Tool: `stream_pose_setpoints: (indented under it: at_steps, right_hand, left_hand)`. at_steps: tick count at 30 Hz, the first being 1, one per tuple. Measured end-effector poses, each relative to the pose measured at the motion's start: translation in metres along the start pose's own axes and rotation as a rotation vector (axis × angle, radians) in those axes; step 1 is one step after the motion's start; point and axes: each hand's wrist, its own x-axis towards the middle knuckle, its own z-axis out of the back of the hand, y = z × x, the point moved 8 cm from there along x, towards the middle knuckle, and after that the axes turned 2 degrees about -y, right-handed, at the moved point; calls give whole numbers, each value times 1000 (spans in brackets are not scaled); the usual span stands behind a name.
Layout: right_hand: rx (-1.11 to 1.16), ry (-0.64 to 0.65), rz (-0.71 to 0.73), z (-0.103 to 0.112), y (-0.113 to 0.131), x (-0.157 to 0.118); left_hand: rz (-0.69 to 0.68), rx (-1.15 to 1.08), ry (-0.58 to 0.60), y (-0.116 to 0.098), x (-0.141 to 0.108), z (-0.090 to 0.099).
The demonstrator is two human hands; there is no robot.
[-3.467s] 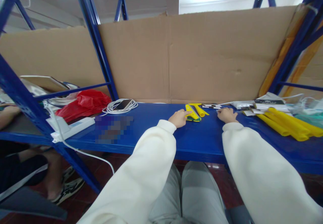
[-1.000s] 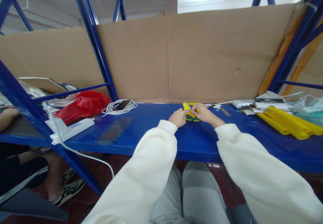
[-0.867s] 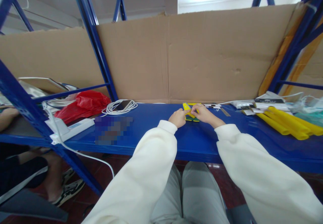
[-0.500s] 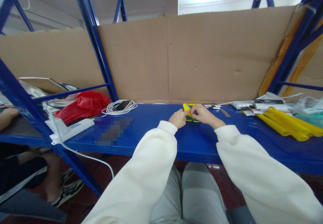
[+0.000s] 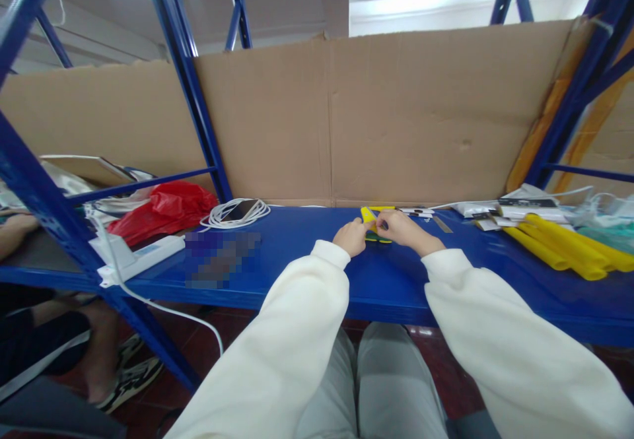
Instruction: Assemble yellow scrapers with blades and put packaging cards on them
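My left hand (image 5: 351, 237) and my right hand (image 5: 397, 227) are close together over the blue tabletop (image 5: 297, 254). Between them is a small yellow piece (image 5: 367, 214), apparently sheet-like, its upper end sticking out above the fingers. The left fingers are closed on its side. The right thumb and finger are pinched together at its right side; what lies in that pinch is too small to make out. Just below the hands lies a green and yellow object (image 5: 380, 240), mostly hidden by them, its kind unclear.
Yellow rolled sheets (image 5: 569, 244) and white packets (image 5: 532, 204) lie at the right. A flat metal strip (image 5: 443, 225) is nearer. At left are a coiled white cable (image 5: 218, 214), a white power strip (image 5: 153, 255) and a red plastic bag (image 5: 166, 208). Another person's hand (image 5: 17, 231) shows far left.
The view has tilted slightly, so the scene sits a little lower. My right fingers have shifted slightly at the yellow piece; the left hand still holds it.
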Motion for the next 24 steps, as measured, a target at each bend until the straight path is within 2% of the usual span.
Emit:
stream_pose_setpoints:
  at_steps: [4, 6, 10, 12, 15, 19, 24]
  right_hand:
    - [83, 2, -41, 5, -8, 1]
    - [75, -20, -119, 11, -23, 0]
    - [-68, -71, -450, 25, -79, -18]
    - [-136, -6, -638, 23, -109, -36]
    - [-186, 93, -790, 15, -138, -59]
    - [-196, 141, -808, 3, -148, -67]
    - [-157, 100, -816, -2, -155, -66]
  left_hand:
    - [5, -6, 9, 1, 1, -1]
    - [10, -12, 3, 2, 1, -2]
    - [21, -28, -5, 4, 1, -2]
    - [30, -39, -1, 5, 1, -2]
    - [35, -50, -4, 6, 0, -1]
    - [33, -56, -9, 6, 0, -1]
    - [31, -53, -4, 7, 1, -2]
